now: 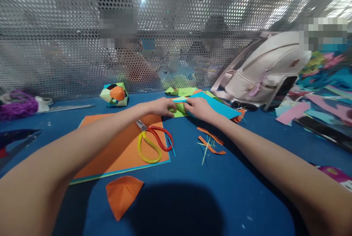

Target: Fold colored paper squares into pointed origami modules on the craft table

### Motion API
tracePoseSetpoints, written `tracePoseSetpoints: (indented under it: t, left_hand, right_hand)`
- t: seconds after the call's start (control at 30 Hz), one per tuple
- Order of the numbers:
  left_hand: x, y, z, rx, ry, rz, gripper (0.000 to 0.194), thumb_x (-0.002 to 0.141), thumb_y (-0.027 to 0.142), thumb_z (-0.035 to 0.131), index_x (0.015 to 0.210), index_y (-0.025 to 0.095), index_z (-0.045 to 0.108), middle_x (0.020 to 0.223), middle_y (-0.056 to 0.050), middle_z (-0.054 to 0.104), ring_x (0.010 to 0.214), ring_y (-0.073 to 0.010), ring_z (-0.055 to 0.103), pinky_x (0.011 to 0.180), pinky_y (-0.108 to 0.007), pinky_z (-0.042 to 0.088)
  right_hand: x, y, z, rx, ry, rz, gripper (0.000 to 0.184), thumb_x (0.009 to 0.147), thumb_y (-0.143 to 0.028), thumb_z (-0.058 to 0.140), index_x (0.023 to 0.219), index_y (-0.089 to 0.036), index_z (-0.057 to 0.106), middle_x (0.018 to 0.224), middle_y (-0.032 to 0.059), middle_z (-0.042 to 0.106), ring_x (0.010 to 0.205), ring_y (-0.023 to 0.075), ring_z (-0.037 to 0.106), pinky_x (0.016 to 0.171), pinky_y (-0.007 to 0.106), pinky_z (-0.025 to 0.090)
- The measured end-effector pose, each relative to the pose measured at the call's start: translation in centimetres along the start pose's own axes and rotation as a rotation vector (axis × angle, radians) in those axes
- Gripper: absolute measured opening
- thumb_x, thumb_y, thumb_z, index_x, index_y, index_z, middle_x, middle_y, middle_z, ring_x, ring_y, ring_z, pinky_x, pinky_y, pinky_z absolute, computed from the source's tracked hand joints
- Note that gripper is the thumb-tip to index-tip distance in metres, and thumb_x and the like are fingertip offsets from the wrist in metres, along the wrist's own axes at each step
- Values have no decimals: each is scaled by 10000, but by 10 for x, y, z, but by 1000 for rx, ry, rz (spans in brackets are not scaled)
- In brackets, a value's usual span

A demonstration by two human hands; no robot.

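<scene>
Both arms reach far across a blue table (247, 177). My left hand (161, 106) and my right hand (198, 109) meet on a small green folded paper piece (179, 110), pinching it from either side. A blue paper sheet (217, 106) lies under and behind my right hand. Red-and-yellow scissors (152, 141) rest on an orange sheet (121, 144) just below my left wrist. A folded orange paper cone (122, 193) lies near the table's front.
A multicoloured paper ball (114, 94) sits at the back by a perforated metal screen (68, 45), with people blurred behind it. A pale backpack (269, 69) leans at right, beside paper scraps (294, 113) and a dark phone (319, 129). Orange offcuts (210, 144) lie centre.
</scene>
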State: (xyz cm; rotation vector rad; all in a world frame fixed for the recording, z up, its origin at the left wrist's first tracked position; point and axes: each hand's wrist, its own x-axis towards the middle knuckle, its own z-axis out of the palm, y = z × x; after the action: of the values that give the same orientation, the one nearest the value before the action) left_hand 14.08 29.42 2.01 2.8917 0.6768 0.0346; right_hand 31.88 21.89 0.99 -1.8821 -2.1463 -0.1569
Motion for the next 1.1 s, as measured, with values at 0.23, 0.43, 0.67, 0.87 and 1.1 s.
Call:
tracePoseSetpoints:
  t: [0.23, 0.43, 0.67, 0.87, 1.1]
  left_hand:
    - [1, -3, 3, -19, 42, 25, 226, 702, 263, 632, 898, 187, 715, 867, -35, 704, 776, -160, 600, 695, -208, 411]
    - [0, -3, 7, -42, 94, 31, 177, 737, 248, 590, 836, 186, 724, 865, -41, 705, 776, -153, 602, 723, -212, 418]
    - [1, 0, 10, -70, 140, -1, 184, 768, 219, 545, 771, 163, 721, 815, -37, 691, 737, -140, 582, 716, -210, 416]
    - [0, 5, 12, -94, 218, -87, 211, 767, 233, 539, 810, 147, 728, 832, -63, 679, 743, -157, 572, 690, -227, 404]
    - [-3, 20, 2, -259, 272, -208, 181, 720, 185, 536, 679, 148, 709, 584, -6, 650, 556, -116, 529, 571, -213, 372]
  right_hand:
    - [0, 0, 1, 2, 7, -9, 294, 855, -245, 388, 699, -167, 624, 714, 67, 654, 608, 145, 487, 532, 261, 230]
    - [0, 0, 1, 8, 5, -5, 294, 859, -251, 393, 706, -164, 629, 710, 67, 651, 611, 146, 494, 534, 263, 228]
    - [0, -2, 1, 12, 17, -1, 286, 854, -241, 401, 716, -153, 636, 708, 64, 651, 606, 143, 488, 540, 269, 231]
    - [0, -2, 1, 23, 31, -9, 293, 858, -243, 388, 726, -147, 631, 699, 53, 647, 586, 126, 478, 535, 258, 239]
    - [1, -4, -4, -9, 40, 10, 298, 866, -264, 393, 742, -147, 638, 733, 70, 666, 614, 136, 505, 526, 256, 236]
